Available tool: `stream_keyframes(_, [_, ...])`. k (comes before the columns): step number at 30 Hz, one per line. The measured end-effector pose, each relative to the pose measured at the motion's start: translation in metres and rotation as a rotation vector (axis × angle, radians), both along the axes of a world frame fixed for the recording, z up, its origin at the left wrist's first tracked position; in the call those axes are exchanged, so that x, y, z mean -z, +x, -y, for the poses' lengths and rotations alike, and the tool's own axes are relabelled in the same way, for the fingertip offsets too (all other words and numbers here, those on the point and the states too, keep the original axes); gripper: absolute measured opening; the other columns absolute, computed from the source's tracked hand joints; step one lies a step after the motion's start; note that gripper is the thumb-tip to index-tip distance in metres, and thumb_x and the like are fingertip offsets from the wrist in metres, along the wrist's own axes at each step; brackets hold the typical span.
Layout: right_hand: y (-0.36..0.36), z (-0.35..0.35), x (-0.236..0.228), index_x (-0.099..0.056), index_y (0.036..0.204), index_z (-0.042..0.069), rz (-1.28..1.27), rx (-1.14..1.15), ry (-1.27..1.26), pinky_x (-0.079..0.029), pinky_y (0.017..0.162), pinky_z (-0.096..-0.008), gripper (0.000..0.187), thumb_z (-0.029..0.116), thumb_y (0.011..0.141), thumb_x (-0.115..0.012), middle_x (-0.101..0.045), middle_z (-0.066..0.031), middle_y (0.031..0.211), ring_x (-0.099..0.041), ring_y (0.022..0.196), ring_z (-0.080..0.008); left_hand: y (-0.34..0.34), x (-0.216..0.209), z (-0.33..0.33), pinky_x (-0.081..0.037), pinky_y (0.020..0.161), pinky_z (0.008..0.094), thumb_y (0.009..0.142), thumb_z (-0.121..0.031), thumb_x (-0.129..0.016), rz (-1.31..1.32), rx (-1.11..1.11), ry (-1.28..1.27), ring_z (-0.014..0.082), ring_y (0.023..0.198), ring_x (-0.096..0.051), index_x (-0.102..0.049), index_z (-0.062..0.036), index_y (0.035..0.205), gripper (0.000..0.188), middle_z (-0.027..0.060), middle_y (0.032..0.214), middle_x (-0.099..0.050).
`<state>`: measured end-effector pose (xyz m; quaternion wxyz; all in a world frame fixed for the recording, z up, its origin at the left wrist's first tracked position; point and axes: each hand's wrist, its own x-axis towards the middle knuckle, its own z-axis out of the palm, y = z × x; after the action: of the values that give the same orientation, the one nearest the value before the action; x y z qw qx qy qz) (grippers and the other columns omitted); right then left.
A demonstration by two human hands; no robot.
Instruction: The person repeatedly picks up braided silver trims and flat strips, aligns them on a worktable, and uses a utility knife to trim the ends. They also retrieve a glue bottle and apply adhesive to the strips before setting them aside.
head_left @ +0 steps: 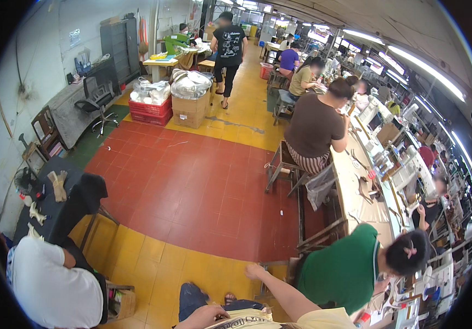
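Observation:
My right hand [255, 270] reaches forward over the yellow floor tiles at the lower middle, fingers spread, holding nothing. Its bare forearm [296, 299] comes in from the lower right out of a pale yellow sleeve. My left hand [204, 316] lies low at the bottom edge, on a pale yellow printed cloth [244, 319] over my lap; whether it grips the cloth is unclear. My jeans-clad leg [192, 299] and a sandalled foot [229, 299] show just beyond it.
A person in a green shirt [348, 268] leans over the long workbench [359, 192] at right. A person in white [55, 285] sits at lower left by a dark table [55, 205] with gloves. Boxes [189, 109], red crates [151, 105] and seated workers stand beyond the red floor [192, 181].

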<state>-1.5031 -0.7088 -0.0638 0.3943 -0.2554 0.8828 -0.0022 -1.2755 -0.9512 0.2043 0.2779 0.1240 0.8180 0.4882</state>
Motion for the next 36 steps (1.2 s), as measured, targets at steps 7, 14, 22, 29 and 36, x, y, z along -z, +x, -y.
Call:
stream_keyframes(7, [-0.161, 0.195, -0.028, -0.068, 0.116, 0.013, 0.01, 0.205, -0.068, -0.05, 0.097, -0.0474, 0.036, 0.029, 0.089, -0.052, -0.065, -0.0208, 0.12, -0.061, 0.114, -0.0375, -0.194, 0.025, 0.174, -0.052, 0.083, 0.0403, 0.092, -0.026, -0.06, -0.107, 0.085, 0.05, 0.0317, 0.093, -0.066, -0.073, -0.003, 0.102, 0.028, 0.0164, 0.097, -0.07])
stream_keyframes(14, [-0.289, 0.329, -0.036, -0.066, 0.121, 0.01, 0.176, 0.296, 0.121, -0.047, 0.101, -0.047, 0.041, 0.03, 0.088, -0.054, -0.062, -0.019, 0.127, -0.059, 0.119, -0.0365, -0.371, -0.006, 0.327, -0.053, 0.079, 0.0428, 0.085, -0.022, -0.061, -0.069, 0.31, -0.146, 0.0338, 0.092, -0.068, -0.073, -0.0026, 0.099, 0.027, 0.0186, 0.095, -0.071])
stream_keyframes(22, [-0.483, 0.477, 0.021, -0.065, 0.123, 0.01, 0.294, 0.204, 0.354, -0.048, 0.101, -0.0443, 0.04, 0.026, 0.087, -0.059, -0.061, -0.0154, 0.131, -0.057, 0.123, -0.0325, -0.556, 0.027, 0.506, -0.051, 0.079, 0.0466, 0.086, -0.015, -0.058, -0.174, 0.146, -0.156, 0.0374, 0.089, -0.067, -0.071, -0.0006, 0.094, 0.021, 0.0225, 0.095, -0.066])
stream_keyframes(29, [-0.73, 0.684, -0.002, -0.069, 0.11, 0.006, 0.014, -0.085, 0.118, -0.052, 0.095, -0.0453, 0.032, 0.024, 0.084, -0.062, -0.064, -0.0176, 0.124, -0.062, 0.115, -0.0331, -0.739, 0.014, 0.642, -0.051, 0.069, 0.0437, 0.087, -0.029, -0.055, -0.367, 0.227, -0.404, 0.0318, 0.078, -0.07, -0.068, -0.0042, 0.08, 0.029, 0.0182, 0.082, -0.067])
stream_keyframes(36, [-0.893, 0.98, -0.053, -0.072, 0.1, 0.004, -0.207, -0.083, -0.105, -0.056, 0.087, -0.0459, 0.023, 0.011, 0.083, -0.057, -0.069, -0.02, 0.109, -0.066, 0.106, -0.0351, -0.781, 0.016, 0.812, -0.054, 0.074, 0.043, 0.088, -0.034, -0.055, -0.199, 0.062, -0.321, 0.0331, 0.079, -0.07, -0.065, -0.0064, 0.09, 0.03, 0.0187, 0.088, -0.067])
